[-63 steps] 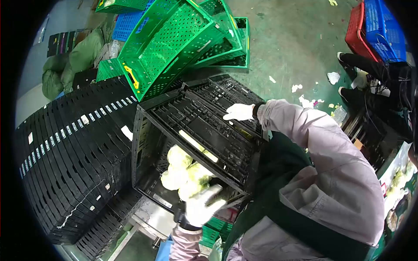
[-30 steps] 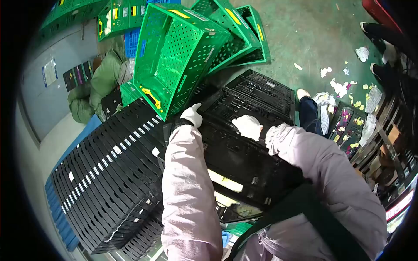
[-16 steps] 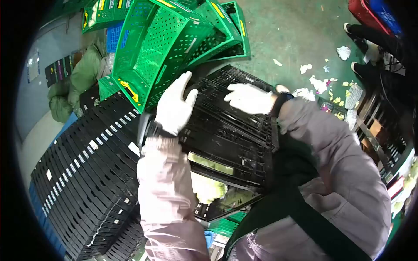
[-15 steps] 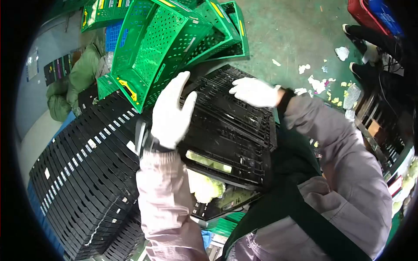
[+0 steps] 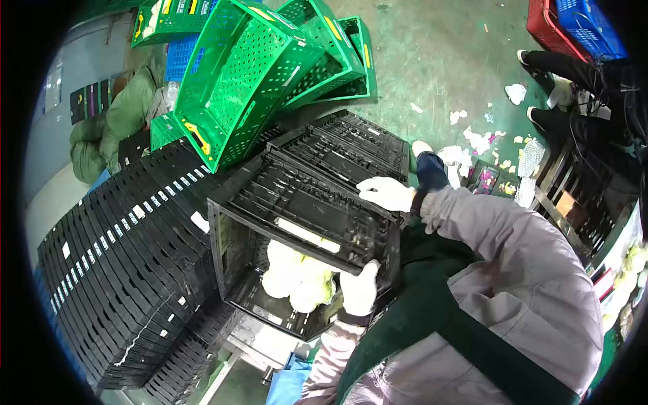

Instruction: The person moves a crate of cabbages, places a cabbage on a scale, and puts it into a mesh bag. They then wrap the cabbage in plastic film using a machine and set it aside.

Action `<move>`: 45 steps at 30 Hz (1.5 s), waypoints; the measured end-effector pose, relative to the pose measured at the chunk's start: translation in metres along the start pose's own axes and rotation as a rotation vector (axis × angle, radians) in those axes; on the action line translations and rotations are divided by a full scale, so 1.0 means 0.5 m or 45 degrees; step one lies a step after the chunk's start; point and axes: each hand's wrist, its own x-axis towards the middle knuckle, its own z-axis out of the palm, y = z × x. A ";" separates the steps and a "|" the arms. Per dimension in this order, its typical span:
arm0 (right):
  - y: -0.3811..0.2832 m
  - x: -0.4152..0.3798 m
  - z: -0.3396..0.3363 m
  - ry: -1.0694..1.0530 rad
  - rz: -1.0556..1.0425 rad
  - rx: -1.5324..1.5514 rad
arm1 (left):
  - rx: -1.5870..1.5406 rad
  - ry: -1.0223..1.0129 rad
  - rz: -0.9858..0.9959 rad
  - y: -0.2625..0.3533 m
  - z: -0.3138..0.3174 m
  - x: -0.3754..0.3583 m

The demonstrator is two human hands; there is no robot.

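A black plastic crate (image 5: 307,189) lies tilted in front of me, its open side toward the lower left. Inside sit pale green leafy heads (image 5: 297,275) that look like cabbage. My left hand (image 5: 359,290), in a white glove, is closed on the crate's rim at the lower right. Also white-gloved, my right hand (image 5: 388,194) is at the crate's far right edge with its fingers bent over it. Another black crate (image 5: 354,145) is directly behind, touching or nearly touching the first.
Tall stacks of black crates (image 5: 128,250) stand at the left. Green perforated crates (image 5: 246,74) lean at the top. Vegetable scraps (image 5: 479,140) litter the green floor. A person's dark-clad legs (image 5: 567,71) are at the upper right, near red and blue crates (image 5: 587,27).
My left hand has come down from above the crate to its lower rim. The crate's opening now shows more fully, turned leftward. My right hand has shifted lower and slightly left.
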 end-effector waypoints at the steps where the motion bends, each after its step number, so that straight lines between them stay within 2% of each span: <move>1: 0.000 0.006 0.006 -0.031 0.019 0.040 | -0.033 0.046 -0.065 0.024 -0.026 -0.016; 2: 0.005 0.011 0.012 -0.040 0.042 0.002 | 0.032 0.069 0.009 0.060 -0.051 -0.030; 3: 0.000 0.016 0.016 -0.082 0.111 0.043 | 0.223 0.099 0.011 0.030 -0.095 -0.037; 5: 0.000 0.027 0.012 -0.299 0.103 0.058 | 0.123 0.148 0.155 0.031 -0.096 -0.067; 6: 0.020 0.029 0.042 -0.272 -0.051 -0.102 | -0.140 0.079 0.120 0.028 -0.103 -0.065; 7: 0.060 0.031 0.090 -0.236 -0.197 -0.262 | 0.137 0.079 0.153 0.008 -0.133 -0.057; 8: 0.093 0.053 0.133 -0.401 -0.096 -0.356 | 0.102 0.062 0.141 0.004 -0.138 -0.061; 9: 0.098 0.058 0.152 -0.325 0.063 -0.049 | 0.065 0.050 0.122 0.001 -0.142 -0.067; 10: 0.075 0.057 0.145 -0.270 -0.038 -0.217 | 0.146 0.095 0.214 0.008 -0.136 -0.076; 11: 0.055 0.058 0.133 -0.213 -0.141 -0.382 | 0.148 0.101 0.205 0.020 -0.138 -0.081; 13: 0.024 0.088 0.114 -0.356 -0.001 -0.532 | 0.089 0.024 -0.038 0.050 -0.137 -0.089; 15: 0.030 0.098 0.109 -0.544 0.000 -0.688 | 0.152 0.070 -0.021 0.071 -0.129 -0.096; 17: 0.034 0.094 0.104 -0.376 -0.030 -0.596 | 0.102 0.025 -0.073 0.074 -0.133 -0.096; 18: -0.014 0.090 0.062 -0.457 0.052 -0.567 | 0.104 0.048 -0.082 0.080 -0.128 -0.097; 19: -0.032 0.087 0.024 -0.427 0.044 -0.562 | 0.101 0.046 -0.086 0.078 -0.126 -0.094; 21: 0.066 0.121 -0.047 -0.508 -0.638 -0.451 | 0.051 0.052 0.079 0.071 -0.118 -0.083; 23: 0.018 0.118 -0.140 -0.238 -0.325 -1.009 | -0.017 0.065 0.058 0.076 -0.109 -0.069; 25: 0.065 0.103 -0.252 -0.112 -0.183 -0.706 | -0.019 0.075 0.079 0.088 -0.101 -0.066; 27: 0.003 0.048 -0.330 -0.082 0.067 -0.598 | 0.069 0.125 0.225 0.101 -0.086 -0.055; 29: 0.026 0.022 -0.336 0.075 0.272 -0.450 | 0.121 0.078 0.164 0.107 -0.090 -0.053; 30: 0.061 0.020 -0.334 0.018 -0.085 -0.508 | 0.167 0.030 0.098 0.108 -0.098 -0.054; 31: 0.060 0.014 -0.305 0.100 -0.023 -0.508 | 0.229 0.041 0.168 0.101 -0.100 -0.053; 33: 0.042 -0.002 -0.234 0.118 -0.042 -0.269 | 0.222 0.090 0.234 0.111 -0.090 -0.055; 35: 0.008 0.007 -0.168 -0.095 -0.077 -0.069 | 0.264 0.115 0.224 0.108 -0.096 -0.054; 37: 0.012 0.022 -0.085 0.013 -0.433 -0.116 | 0.334 0.013 0.223 0.097 -0.106 -0.046; 38: -0.013 0.026 -0.049 0.059 -0.328 -0.108 | 0.143 0.007 0.149 0.095 -0.098 -0.044; 39: -0.040 0.032 -0.016 0.105 -0.223 -0.103 | 0.337 -0.002 0.142 0.105 -0.094 -0.040; 41: -0.046 0.056 0.029 0.179 -0.274 -0.187 | 0.086 -0.013 0.109 0.096 -0.089 -0.044; 43: -0.060 0.074 0.048 0.234 -0.187 -0.174 | 0.091 0.007 0.126 0.101 -0.086 -0.046; 44: -0.065 0.082 0.050 0.084 0.026 -0.148 | 0.092 0.026 0.150 0.105 -0.084 -0.046; 45: -0.067 0.087 0.063 0.080 0.071 -0.142 | 0.091 0.029 0.147 0.107 -0.084 -0.046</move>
